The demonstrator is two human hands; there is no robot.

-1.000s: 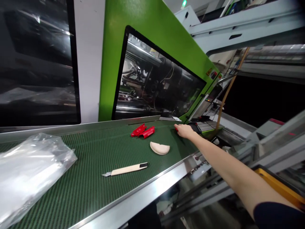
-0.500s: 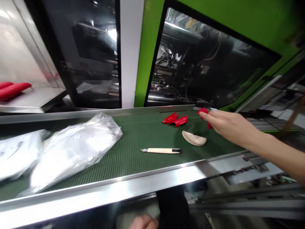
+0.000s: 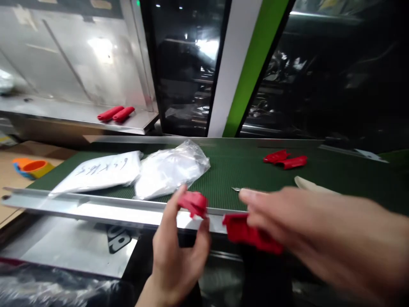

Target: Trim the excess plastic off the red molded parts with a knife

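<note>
Left hand [image 3: 179, 251]: raised in front of the belt's near rail, palm turned inward, wrist low at the bottom edge. Thumb and forefinger pinch a small red part [image 3: 193, 203]; the other fingers curl loosely below it.
Small red part: held just above the rail, close to the larger piece on its right but apart from it.
Right hand [image 3: 306, 230]: comes in from the right, blurred with motion, fingers stretched leftward over a red piece [image 3: 249, 232]. It appears closed on that piece from above; how the thumb sits cannot be told.
Red piece: hangs below the rail's level, in front of the dark gap under the belt, its left end facing the small part.
Doing it well: judged from the pose, the two pieces are being brought together. Keep both grips at the fingertips so the facing ends stay in sight, slow the right hand, and line up the ends before any push.
Risk: a drop here would likely fall into the gap under the rail.
Belt [image 3: 223, 170]: green, ribbed, serving as the tabletop. From left it carries a flat white bag [image 3: 99, 172] with writing, a crumpled clear bag [image 3: 169, 168], a knife tip [image 3: 236, 189] and two more red parts [image 3: 285, 159].
Shelf [image 3: 79, 111]: behind at left, holding two red handles [image 3: 116, 113].
</note>
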